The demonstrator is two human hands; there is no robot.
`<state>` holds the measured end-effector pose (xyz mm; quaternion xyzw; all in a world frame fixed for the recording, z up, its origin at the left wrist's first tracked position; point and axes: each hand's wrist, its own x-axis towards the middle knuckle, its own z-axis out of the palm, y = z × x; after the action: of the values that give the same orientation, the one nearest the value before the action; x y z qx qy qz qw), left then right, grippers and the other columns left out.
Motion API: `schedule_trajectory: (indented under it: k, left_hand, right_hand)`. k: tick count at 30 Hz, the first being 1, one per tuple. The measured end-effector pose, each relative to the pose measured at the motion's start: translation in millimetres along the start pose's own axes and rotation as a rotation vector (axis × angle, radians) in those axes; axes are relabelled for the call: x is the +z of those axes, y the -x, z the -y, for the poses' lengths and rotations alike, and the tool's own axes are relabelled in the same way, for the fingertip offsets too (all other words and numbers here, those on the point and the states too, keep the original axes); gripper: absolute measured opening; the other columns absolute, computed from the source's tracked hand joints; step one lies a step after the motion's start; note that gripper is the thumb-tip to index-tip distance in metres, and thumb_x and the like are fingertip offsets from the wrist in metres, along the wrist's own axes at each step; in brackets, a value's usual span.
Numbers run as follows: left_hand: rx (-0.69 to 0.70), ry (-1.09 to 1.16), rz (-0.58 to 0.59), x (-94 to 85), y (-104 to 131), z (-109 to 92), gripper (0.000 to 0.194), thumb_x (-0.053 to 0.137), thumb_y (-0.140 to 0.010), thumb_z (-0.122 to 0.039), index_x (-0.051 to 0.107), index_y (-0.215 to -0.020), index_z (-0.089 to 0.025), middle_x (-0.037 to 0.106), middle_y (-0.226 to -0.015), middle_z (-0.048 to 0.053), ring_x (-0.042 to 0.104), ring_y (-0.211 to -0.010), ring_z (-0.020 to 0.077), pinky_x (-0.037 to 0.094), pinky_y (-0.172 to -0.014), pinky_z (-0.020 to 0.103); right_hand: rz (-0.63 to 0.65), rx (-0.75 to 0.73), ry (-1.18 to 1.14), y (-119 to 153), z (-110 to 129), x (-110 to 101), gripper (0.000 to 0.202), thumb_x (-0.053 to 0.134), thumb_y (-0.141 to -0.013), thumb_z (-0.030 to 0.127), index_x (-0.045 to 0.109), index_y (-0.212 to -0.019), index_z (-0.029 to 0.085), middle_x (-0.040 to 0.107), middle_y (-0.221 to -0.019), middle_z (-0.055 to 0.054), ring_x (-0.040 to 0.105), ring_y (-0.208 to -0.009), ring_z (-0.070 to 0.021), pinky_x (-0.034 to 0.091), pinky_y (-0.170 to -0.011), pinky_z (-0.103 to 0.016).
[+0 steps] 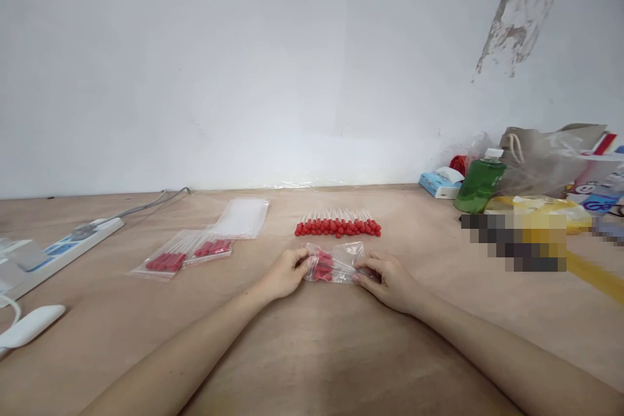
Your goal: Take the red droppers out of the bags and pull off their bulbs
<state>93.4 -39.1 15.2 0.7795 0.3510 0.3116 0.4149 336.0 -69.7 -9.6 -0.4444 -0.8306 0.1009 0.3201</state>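
Note:
A small clear plastic bag (pixel 347 256) lies flat between my hands, with several red-tipped white sticks inside, red ends to the left. My left hand (pixel 286 273) pinches the bag's left end between thumb and fingers. At the opposite edge, my right hand (pixel 392 281) has its thumb and fingertips closed on the plastic. Just behind the bag is a row of loose red-tipped sticks (pixel 337 227), their red ends facing me. Two filled bags (pixel 166 261) rest to the left, slightly overlapping, beside a stack of flat, clear bags (pixel 242 218).
On the far left are a white power strip (pixel 88 240) with plugs and a white device (pixel 36 326) on a cable. A tissue pack (pixel 439 183), a green bottle (pixel 481 182) and yellow packaging (pixel 550 208) stand at the right. The wall (pixel 273 78) closes off the back.

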Motion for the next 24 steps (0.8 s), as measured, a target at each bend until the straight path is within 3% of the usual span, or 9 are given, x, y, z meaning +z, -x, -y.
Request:
schedule_trajectory:
  k: [6,11,18,24]
  left_hand:
    - [-0.02,0.012,-0.046,9.1,1.1,3.0,0.024,0.054,-0.078,-0.037,0.058,-0.081,-0.014,0.058,-0.073,0.003,0.051,-0.063,0.0118,0.038,-0.058,0.021]
    - [-0.034,-0.048,-0.027,10.1,-0.6,-2.5,0.024,0.055,-0.077,-0.035,0.058,-0.09,-0.015,0.058,-0.076,0.003,0.051,-0.066,0.0131,0.038,-0.06,0.022]
    - [0.129,-0.332,0.056,3.0,3.7,-15.8,0.012,0.05,-0.08,-0.027,0.055,-0.085,-0.018,0.055,-0.082,0.003,0.047,-0.075,0.0151,0.037,-0.07,0.025]
    - [0.071,-0.09,-0.027,9.2,4.1,-5.8,0.014,0.051,-0.08,-0.029,0.052,-0.087,-0.017,0.054,-0.08,0.001,0.048,-0.074,0.0136,0.038,-0.07,0.025]
  right_hand:
    - [0.002,-0.011,0.013,0.3,-0.8,0.0,0.022,0.051,-0.08,0.036,0.063,-0.088,0.019,0.056,-0.072,-0.002,0.05,-0.061,-0.0117,0.036,-0.058,-0.024]
    - [0.0,-0.03,0.043,0.9,0.5,-0.8,0.022,0.05,-0.081,0.036,0.063,-0.089,0.019,0.056,-0.072,-0.002,0.05,-0.062,-0.0121,0.037,-0.059,-0.024]
    - [-0.009,-0.046,0.065,2.5,4.4,-3.1,0.024,0.052,-0.08,0.035,0.061,-0.094,0.019,0.057,-0.08,-0.005,0.054,-0.072,-0.015,0.041,-0.065,-0.027]
    - [-0.092,-0.188,0.11,1.9,3.9,-1.7,0.03,0.055,-0.078,0.031,0.058,-0.106,0.021,0.058,-0.104,-0.009,0.052,-0.096,-0.0203,0.041,-0.083,-0.037]
